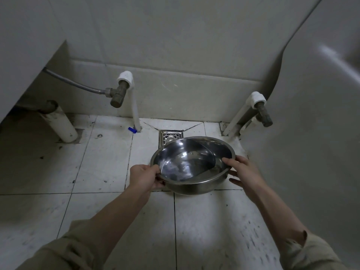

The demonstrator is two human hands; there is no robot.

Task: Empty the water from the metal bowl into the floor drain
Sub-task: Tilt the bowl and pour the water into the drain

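Metal bowl [192,164] sat tilted just before the floor drain [171,136]; your left grip [145,177] and right grip [242,172] each clasped its rim; water pooled inside.

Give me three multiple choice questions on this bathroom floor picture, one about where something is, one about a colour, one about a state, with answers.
1. Where is the floor drain?
A. just beyond the metal bowl
B. beside the grey hose
C. behind the person

2. What colour is the small cap by the white pipe?
A. red
B. blue
C. green

3. How is the bowl held?
A. left hand only
B. resting unheld
C. both hands on its rim

Answers: A, the drain's grate shows past the far rim; B, it is blue; C, the right hand grips too.
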